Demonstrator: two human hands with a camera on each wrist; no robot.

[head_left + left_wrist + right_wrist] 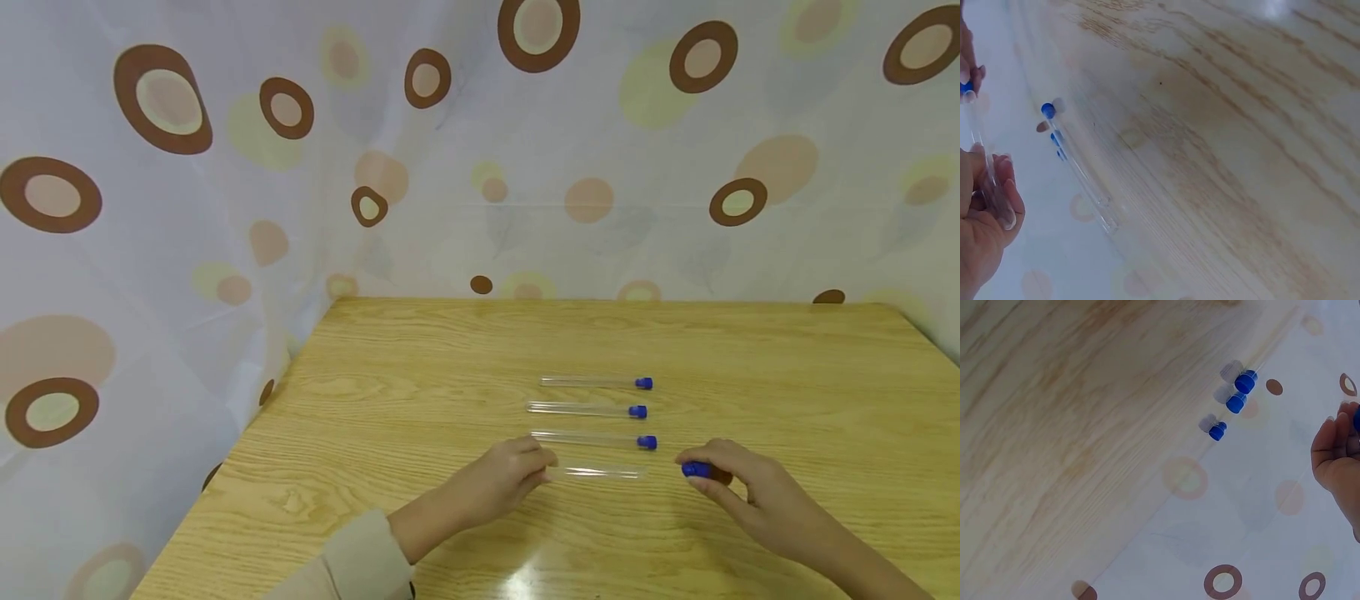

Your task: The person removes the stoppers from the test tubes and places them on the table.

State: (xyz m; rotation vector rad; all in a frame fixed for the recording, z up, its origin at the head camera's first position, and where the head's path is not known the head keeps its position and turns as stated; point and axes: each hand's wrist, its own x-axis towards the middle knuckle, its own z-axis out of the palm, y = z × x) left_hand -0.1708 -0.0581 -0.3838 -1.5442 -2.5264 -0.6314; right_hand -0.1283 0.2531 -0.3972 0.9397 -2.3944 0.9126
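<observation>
My left hand [498, 477] holds a clear, uncapped test tube [600, 472] near its left end. The tube lies roughly level above the wooden table, its other end pointing right. In the left wrist view, the tube [999, 203] crosses my left palm and curled fingers. To the right, my right hand [761, 496] pinches a blue stopper [696, 470] between thumb and fingers. A short gap separates stopper and tube in the head view. At the edge of the right wrist view, my right hand [1335, 456] is partly cut off, with only a sliver of stopper visible.
Beyond my hands, three stoppered test tubes lie in a row: a near one [585, 437], a middle one [577, 408] and a far one [588, 382]. Their blue stoppers all face right. A patterned curtain [465, 167] hangs behind and left of the wooden table [420, 350].
</observation>
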